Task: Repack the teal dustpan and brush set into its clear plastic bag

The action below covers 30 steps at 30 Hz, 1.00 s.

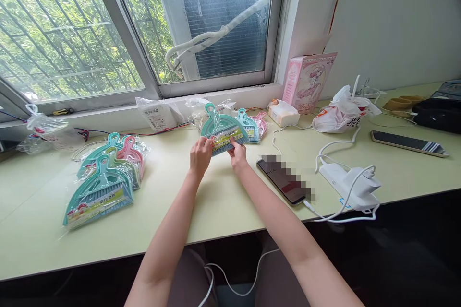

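Note:
Both my hands grip a teal dustpan and brush set [222,127] in clear plastic, its handle pointing away toward the window. My left hand [200,154] holds its near left corner, fingers closed. On the near right edge, my right hand [236,152] pinches it with the thumb on top. Just behind it lie a smaller blue set [248,124] and a pink set [261,122], partly hidden. To the left is a group of wrapped sets: a large teal one [101,194] in front, with green, pink [130,151] and teal ones behind.
Right of my hands lie a phone [283,180] on a cable and a white power strip [345,184]. Farther back stand a tissue pack [284,114], a pink box [309,81] and a white plastic bag [340,112]. Another phone [408,143] lies far right. A window [216,19] is behind the table.

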Motion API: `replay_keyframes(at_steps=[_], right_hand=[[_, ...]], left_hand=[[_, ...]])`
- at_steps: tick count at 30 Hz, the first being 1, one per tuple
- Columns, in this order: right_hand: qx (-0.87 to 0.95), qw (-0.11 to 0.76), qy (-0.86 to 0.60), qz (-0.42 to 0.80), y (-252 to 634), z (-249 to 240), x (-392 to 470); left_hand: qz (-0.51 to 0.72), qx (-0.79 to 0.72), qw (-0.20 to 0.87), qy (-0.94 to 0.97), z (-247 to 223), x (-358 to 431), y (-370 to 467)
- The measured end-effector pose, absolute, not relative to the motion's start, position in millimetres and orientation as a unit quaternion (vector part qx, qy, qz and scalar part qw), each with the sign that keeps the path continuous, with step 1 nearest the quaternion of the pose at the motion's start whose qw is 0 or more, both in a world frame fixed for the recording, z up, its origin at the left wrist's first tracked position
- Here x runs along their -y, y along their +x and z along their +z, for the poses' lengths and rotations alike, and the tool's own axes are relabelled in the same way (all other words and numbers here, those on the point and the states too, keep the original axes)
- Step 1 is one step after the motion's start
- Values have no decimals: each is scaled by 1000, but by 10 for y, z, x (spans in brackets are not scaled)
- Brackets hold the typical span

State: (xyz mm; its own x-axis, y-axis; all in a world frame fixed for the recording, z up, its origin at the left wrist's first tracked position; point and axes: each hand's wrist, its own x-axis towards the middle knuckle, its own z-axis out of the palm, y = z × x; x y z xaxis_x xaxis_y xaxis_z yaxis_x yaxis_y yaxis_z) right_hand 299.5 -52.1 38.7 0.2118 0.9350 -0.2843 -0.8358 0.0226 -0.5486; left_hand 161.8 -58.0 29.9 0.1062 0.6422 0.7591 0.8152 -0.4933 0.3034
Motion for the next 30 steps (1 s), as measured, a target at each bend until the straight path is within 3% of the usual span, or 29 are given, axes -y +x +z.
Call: replay_keyframes(at_steps=[6,10,13,16,18,30], right_hand=[[55,727,-312,609,3056,368,475],[68,727,-294,616,3072,354,473],[100,712,-299,627,3035,349,488],[133,697,-294,640,2983,342,503],[153,689,-293,645,2966,334,504],[261,631,-315,660,3014,239,427]], left_hand=[[-407,413,104,-808,268,631,1681],[-550,467,69,-689,348,634,1691],[-669,478,-152,-548,385,524,1588],[-584,441,-445,-516,361,426,1474],[-538,414,-526,-512,329,416,1446],[-595,406,-490,-490,288,427,1470]])
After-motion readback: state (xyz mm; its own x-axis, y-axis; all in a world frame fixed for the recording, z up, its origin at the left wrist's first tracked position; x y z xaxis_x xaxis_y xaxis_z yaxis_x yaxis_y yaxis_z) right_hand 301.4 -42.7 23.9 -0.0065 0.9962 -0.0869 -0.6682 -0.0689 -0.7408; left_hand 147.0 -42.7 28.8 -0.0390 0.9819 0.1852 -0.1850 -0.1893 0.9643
